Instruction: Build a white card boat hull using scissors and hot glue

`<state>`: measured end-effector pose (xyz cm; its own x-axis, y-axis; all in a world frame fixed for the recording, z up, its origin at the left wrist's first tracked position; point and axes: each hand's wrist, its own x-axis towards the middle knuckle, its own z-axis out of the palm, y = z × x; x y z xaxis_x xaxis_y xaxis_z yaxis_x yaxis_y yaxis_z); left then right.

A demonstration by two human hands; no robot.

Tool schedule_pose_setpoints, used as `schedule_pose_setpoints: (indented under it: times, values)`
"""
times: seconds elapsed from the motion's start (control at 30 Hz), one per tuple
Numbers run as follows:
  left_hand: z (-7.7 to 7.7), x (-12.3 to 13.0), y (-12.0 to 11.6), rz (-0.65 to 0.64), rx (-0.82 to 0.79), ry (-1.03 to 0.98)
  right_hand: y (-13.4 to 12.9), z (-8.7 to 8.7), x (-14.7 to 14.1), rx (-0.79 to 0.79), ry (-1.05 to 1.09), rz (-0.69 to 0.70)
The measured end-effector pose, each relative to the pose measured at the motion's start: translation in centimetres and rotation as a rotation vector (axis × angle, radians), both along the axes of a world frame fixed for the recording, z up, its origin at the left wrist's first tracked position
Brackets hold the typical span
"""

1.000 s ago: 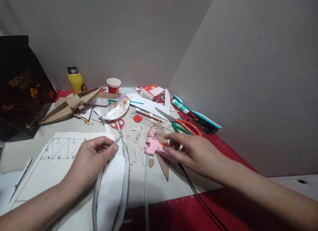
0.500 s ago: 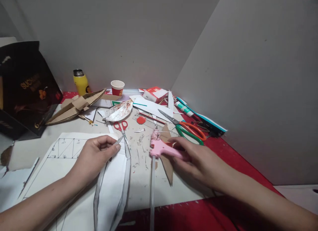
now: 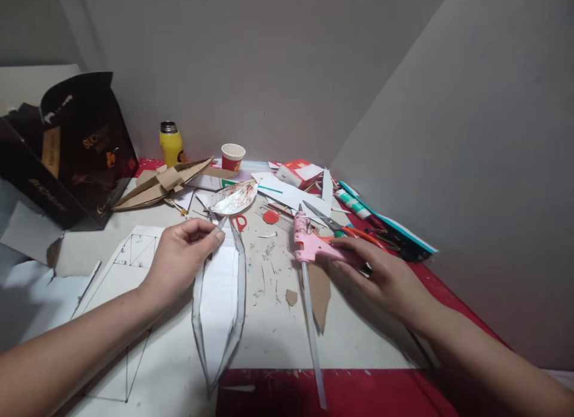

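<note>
A red table (image 3: 269, 393) is being largely covered by a pale sheet (image 3: 359, 345). At the left, a black box (image 3: 89, 142) is being seen tilted, and nearer the camera a sheet of paper (image 3: 107, 375) is being marked out by ruled lines and partly hidden by the left arm. Between the two hands, the long paper boat (image 3: 219, 297) is being held at its far end by the left hand (image 3: 186, 250), whose thumb and fingertips are being pressed together; its near point is being aimed toward the camera.

At the far left, a cardboard boat (image 3: 164, 184) is being kept near the yellow bottle (image 3: 171, 145). To the right of the paper boat, the pink glue gun (image 3: 318, 248) is being gripped at its handle by the right hand (image 3: 381, 273), with the fingers being curled round it. Its nozzle is being pointed away, and a long glue stick (image 3: 314, 339) is being left to stick out toward the camera. The large scissors (image 3: 323, 215) are being partly hidden behind it, and a pointed piece of cardboard (image 3: 321, 294) is being partly covered by it.

Beyond the paper boat, a silvery leaf shape (image 3: 235, 197) is being shown, with a paper cup (image 3: 232, 158) farther back. The small red scissors (image 3: 241, 222) are being mostly hidden by the paper boat's far end. A small cardboard scrap (image 3: 291, 297) is being seen between the paper boat and the glue stick.
</note>
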<state>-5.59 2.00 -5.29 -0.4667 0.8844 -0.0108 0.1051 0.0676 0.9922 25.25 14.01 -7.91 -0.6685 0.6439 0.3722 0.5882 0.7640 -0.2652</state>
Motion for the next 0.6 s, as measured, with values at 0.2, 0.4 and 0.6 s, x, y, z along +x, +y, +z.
schedule_pose_setpoints:
  times: [0.2, 0.4, 0.6]
  values:
    - [0.7, 0.3, -0.3, 0.093, 0.102, 0.107, 0.0, 1.4, -1.1, -0.021, -0.105, 0.003]
    - [1.4, 1.0, -0.8, 0.096, 0.152, 0.252, -4.7, 5.3, -6.3, -0.408, 0.294, -0.063]
    - [1.2, 1.4, -1.6, 0.040, 0.168, 0.289, -5.9, 4.7, -12.8, -0.924, 0.352, 0.063]
